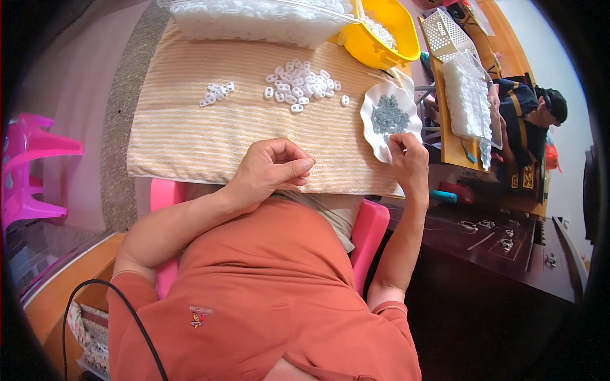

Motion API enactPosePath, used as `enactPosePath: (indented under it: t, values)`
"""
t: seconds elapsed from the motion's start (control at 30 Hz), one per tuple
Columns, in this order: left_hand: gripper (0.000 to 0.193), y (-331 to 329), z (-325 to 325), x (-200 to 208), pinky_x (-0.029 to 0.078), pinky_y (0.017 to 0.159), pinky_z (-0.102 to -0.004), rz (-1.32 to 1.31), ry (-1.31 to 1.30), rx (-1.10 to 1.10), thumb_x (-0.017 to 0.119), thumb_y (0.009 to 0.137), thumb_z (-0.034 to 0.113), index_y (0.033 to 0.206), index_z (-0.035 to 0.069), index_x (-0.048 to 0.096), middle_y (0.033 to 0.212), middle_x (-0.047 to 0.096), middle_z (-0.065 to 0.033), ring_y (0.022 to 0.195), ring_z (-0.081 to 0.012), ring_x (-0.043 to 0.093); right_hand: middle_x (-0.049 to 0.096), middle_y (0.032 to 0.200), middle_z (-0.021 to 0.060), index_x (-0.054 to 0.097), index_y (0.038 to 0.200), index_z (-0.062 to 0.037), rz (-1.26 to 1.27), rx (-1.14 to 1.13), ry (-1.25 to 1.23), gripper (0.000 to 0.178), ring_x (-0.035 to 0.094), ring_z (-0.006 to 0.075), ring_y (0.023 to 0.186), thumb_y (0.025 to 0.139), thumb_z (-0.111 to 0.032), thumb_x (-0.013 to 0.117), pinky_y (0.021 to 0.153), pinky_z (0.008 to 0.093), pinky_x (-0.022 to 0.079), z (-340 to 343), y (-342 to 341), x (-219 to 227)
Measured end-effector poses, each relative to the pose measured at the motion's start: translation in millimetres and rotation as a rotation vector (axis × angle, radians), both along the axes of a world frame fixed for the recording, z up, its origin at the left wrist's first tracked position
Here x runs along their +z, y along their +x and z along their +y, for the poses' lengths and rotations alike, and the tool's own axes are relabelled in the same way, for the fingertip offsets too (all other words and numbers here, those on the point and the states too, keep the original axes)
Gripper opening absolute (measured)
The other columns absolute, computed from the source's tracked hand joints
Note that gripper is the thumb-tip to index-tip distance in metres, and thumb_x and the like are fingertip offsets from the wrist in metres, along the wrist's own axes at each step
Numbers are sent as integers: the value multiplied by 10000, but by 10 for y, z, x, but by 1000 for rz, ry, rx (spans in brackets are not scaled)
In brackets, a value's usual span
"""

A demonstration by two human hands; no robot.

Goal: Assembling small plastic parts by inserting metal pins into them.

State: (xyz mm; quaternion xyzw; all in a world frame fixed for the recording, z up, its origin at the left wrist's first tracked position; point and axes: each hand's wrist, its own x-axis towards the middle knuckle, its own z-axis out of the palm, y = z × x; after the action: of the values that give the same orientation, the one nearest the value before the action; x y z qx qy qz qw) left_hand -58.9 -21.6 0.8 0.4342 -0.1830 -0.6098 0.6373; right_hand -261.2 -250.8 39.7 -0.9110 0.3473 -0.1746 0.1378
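Observation:
My left hand (273, 166) is closed over the near part of the striped cloth, thumb pressed against the curled fingers; whatever it may hold is hidden. At the near rim of a white wavy-edged dish (376, 147), my right hand (410, 159) pinches its fingertips together, and anything in them is too small to make out. Small grey-blue pieces (389, 114) lie heaped in that dish. Beyond my hands is a loose pile of white oval pieces with two holes (298, 84). A smaller cluster of similar white pieces (216, 94) lies to its left.
A clear bin of white pieces (254, 22) and a yellow tub (381, 35) stand at the far edge. To the right, another person (524, 117) sits by a wooden table (452, 155) holding a filled clear container (467, 95). A pink stool (38, 165) is at left.

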Motion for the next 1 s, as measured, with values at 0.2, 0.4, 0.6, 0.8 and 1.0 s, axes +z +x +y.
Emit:
enactPosePath:
  t: [0.2,0.4,0.6,0.8,1.0]
  values:
    - [156,-3,19,19,559,716,-228,23,3,14,679,888,142,961,11,637,971,651,-55,803,-77,623,603,792,23,618,892,33,-255,26,280,59,545,87,693,875,-17,644,646,229,458,323,142,30]
    - [188,-34,4,42,550,702,-223,211,-93,29,657,908,136,1048,20,609,936,658,-45,823,-89,635,570,867,60,612,898,30,-504,334,669,65,534,108,752,852,66,641,659,210,439,881,460,-64]
    - [172,-7,12,-2,557,692,-239,376,-168,19,643,911,104,1060,27,605,941,659,-53,824,-100,640,595,879,67,624,889,32,-564,374,846,92,545,134,808,827,29,692,705,229,437,1060,631,-119]
    - [125,5,24,-17,562,663,-231,312,-111,28,642,908,94,1013,32,614,884,657,-49,775,-102,643,613,882,81,638,888,40,-535,426,788,80,560,150,827,826,32,687,711,244,444,1052,629,-162]
    - [115,-4,20,36,560,661,-223,208,-104,53,642,906,86,1002,31,610,840,644,-30,750,-77,618,609,891,94,631,904,57,-571,474,755,69,579,148,810,841,50,657,708,249,469,1061,626,-174]
